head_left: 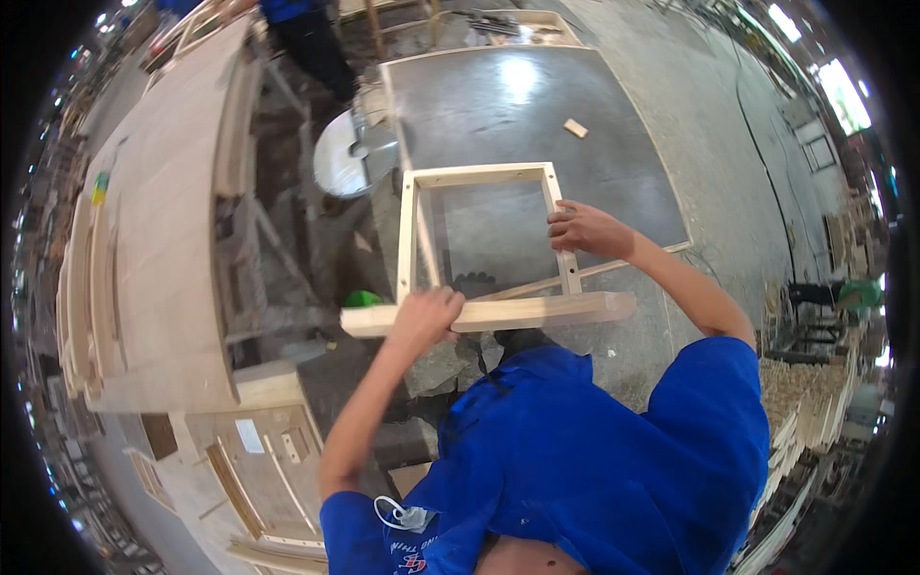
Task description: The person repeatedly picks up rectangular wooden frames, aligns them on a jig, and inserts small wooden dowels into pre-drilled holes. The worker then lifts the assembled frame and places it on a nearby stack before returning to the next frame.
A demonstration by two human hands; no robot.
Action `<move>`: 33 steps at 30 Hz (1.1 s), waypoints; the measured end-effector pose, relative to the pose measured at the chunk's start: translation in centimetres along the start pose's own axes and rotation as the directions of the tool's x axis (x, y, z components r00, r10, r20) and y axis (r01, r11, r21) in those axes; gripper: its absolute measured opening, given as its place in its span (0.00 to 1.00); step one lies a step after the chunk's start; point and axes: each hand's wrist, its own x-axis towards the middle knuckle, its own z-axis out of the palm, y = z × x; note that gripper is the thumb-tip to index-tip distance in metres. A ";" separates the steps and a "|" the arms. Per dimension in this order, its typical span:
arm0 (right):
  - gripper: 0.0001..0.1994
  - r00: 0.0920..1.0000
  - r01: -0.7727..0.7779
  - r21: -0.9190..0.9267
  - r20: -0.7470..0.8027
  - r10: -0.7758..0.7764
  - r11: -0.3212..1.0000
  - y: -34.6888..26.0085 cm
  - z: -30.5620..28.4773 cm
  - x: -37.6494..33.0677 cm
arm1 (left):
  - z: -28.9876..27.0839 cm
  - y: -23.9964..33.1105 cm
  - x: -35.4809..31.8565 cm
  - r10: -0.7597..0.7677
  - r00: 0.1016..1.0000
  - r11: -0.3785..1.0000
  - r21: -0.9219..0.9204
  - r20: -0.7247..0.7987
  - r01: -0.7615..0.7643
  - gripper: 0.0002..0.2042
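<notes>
A square pale wooden frame point(479, 175) is held in front of me, with a longer, thicker wooden rail point(541, 311) along its near side. My left hand point(426, 318) is closed over this rail near the frame's left corner. My right hand point(586, 230) grips the frame's right side bar, its fingers curled over the wood. Small dark holes show in the bars near the corners. The frame's far part overlaps a dark grey tabletop point(479, 105), and I cannot tell whether it rests on it.
A small wooden block point(575, 127) lies on the tabletop. Left of it is a large shiny round disc point(343, 158). A pale board-topped bench point(163, 220) stands at left. Another person's dark-clad leg point(321, 53) shows beyond. Stacked wood strips point(810, 407) are at right.
</notes>
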 end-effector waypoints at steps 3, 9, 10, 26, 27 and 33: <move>0.02 0.999 -0.028 -0.077 0.033 0.030 0.997 4.2 8.2 -5.6 | 8.9 5.4 5.4 -0.034 0.997 0.996 -0.076 0.063 0.039 0.23; 0.05 0.991 -0.109 0.056 0.081 0.104 0.992 11.5 17.1 -11.2 | 18.0 7.8 13.8 -0.069 0.990 0.983 -0.162 0.122 0.088 0.18; 0.05 0.992 -0.119 0.075 0.060 0.115 0.990 12.0 18.1 -11.5 | 19.0 8.1 14.3 -0.069 0.991 0.982 -0.167 0.115 0.088 0.18; 0.13 0.785 -0.484 0.488 -0.124 0.606 0.727 14.6 17.6 -10.1 | 19.6 7.4 17.7 -0.378 0.925 0.900 -0.218 0.043 0.378 0.22; 0.14 0.680 -0.561 0.567 -0.101 0.726 0.604 15.0 16.7 -9.8 | 17.6 6.3 18.2 -0.469 0.883 0.862 -0.233 -0.031 0.449 0.25; 0.16 0.341 -0.760 0.647 0.307 0.888 0.068 21.9 18.8 -5.6 | 15.6 1.8 17.0 -0.746 0.504 0.422 -0.277 0.435 0.863 0.22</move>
